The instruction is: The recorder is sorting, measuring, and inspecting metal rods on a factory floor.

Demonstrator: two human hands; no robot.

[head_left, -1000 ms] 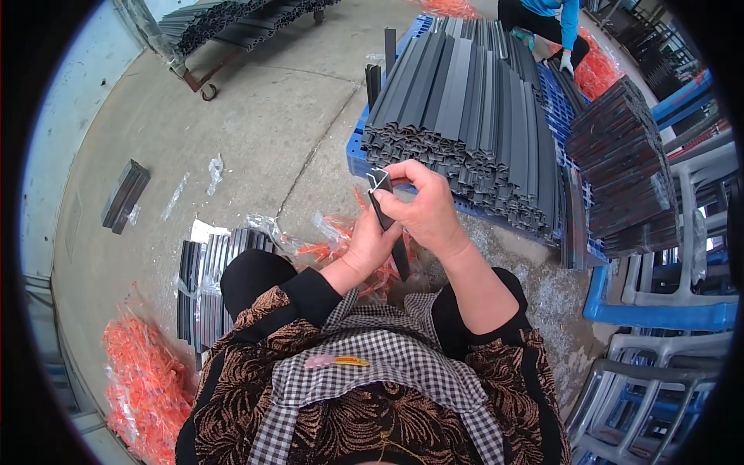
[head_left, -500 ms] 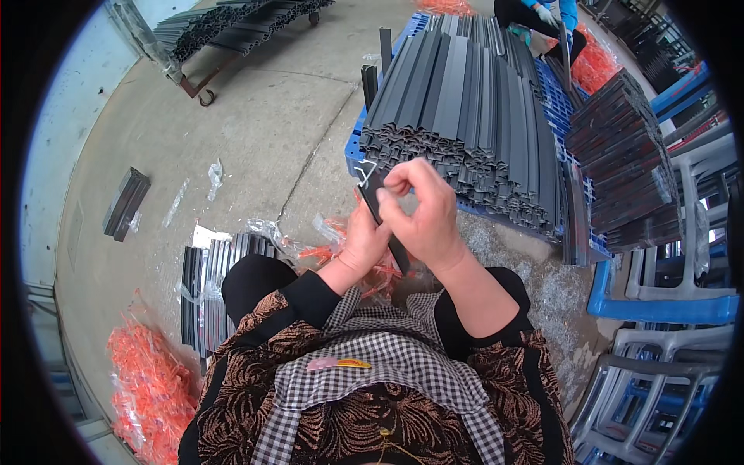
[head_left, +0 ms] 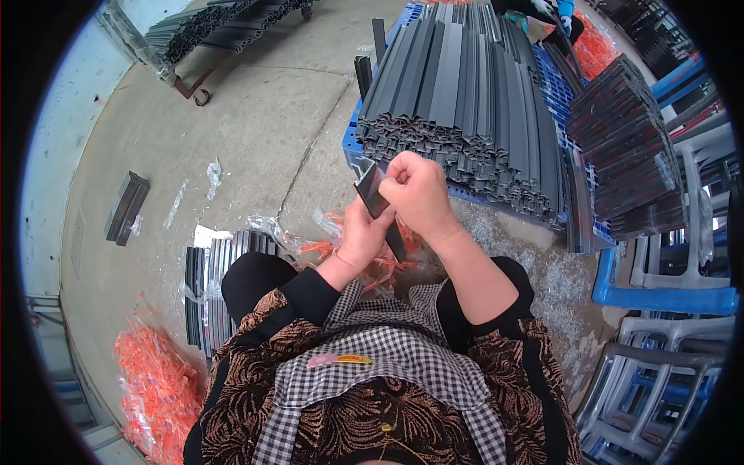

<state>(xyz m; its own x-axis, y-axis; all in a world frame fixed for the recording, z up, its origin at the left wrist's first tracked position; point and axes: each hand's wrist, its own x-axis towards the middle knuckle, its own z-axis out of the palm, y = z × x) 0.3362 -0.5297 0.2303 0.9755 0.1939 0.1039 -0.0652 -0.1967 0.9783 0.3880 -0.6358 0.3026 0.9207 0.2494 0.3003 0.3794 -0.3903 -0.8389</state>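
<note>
My left hand [head_left: 358,242] is wrapped around a dark grey profile strip [head_left: 373,195], which is tilted, its bent-section end pointing up and away from me. Its lower part runs down behind my hands. Close against the strip's right edge, near its upper end, my right hand [head_left: 422,195] is closed with fingers curled in a pinch. Whatever lies between those fingertips is hidden. Just beyond both hands, a large stack of similar dark grey profiles [head_left: 457,101] lies on a blue plastic pallet [head_left: 350,146].
Bundled profiles [head_left: 221,271] lie by my left knee, with orange plastic scraps [head_left: 155,387] behind them. A small bundle [head_left: 126,208] sits on the floor at left. A wheeled rack [head_left: 186,85] stands far left. Blue and grey frames [head_left: 666,298] crowd the right. Another person [head_left: 564,15] works beyond the pallet.
My right hand has drawn in closer to the strip and its fingers have curled tighter. The strip has turned a little, showing more of its flat face.
</note>
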